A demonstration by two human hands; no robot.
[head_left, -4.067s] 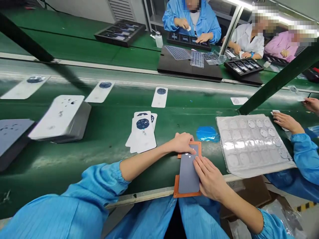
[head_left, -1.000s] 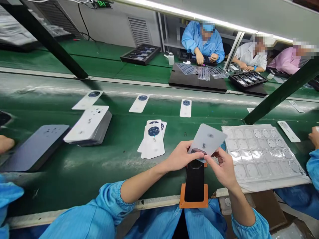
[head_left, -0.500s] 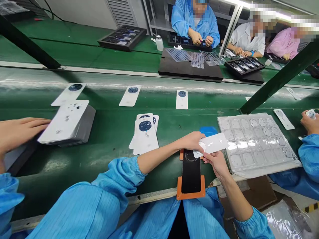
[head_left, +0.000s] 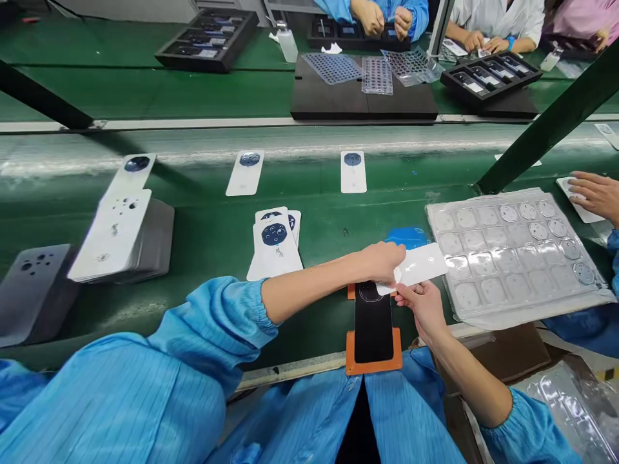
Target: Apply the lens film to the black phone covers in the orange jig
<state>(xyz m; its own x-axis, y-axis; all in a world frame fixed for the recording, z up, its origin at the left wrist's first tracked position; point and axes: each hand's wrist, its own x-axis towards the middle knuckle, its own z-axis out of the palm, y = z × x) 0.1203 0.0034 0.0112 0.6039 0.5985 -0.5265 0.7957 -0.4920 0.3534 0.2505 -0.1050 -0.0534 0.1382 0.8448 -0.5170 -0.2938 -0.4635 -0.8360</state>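
Observation:
Both hands hold a white phone back panel (head_left: 420, 264) tilted above the belt. My left hand (head_left: 384, 261) grips its left end, with the fingers covering the camera area. My right hand (head_left: 425, 306) pinches the lower edge between thumb and fingers. Below them lies an orange fixture (head_left: 372, 369) with a black phone-shaped plate (head_left: 373, 328) in it. A blue piece of film (head_left: 407, 237) sits just behind my left hand. To the right is a clear blister tray (head_left: 512, 248) with round rings in some pockets.
Loose white panels with dark round stickers (head_left: 275, 248) overlap on the left. A tall stack of panels (head_left: 113, 235) and a grey stack (head_left: 33, 290) stand farther left. A co-worker's hand (head_left: 597, 196) rests on a panel at right. Slanted dark posts (head_left: 546, 122) flank the belt.
The view has tipped downward. My left hand has closed further over the panel's camera end. On the left, a co-worker's hand has left the stack; the right co-worker's hand now lies on a panel.

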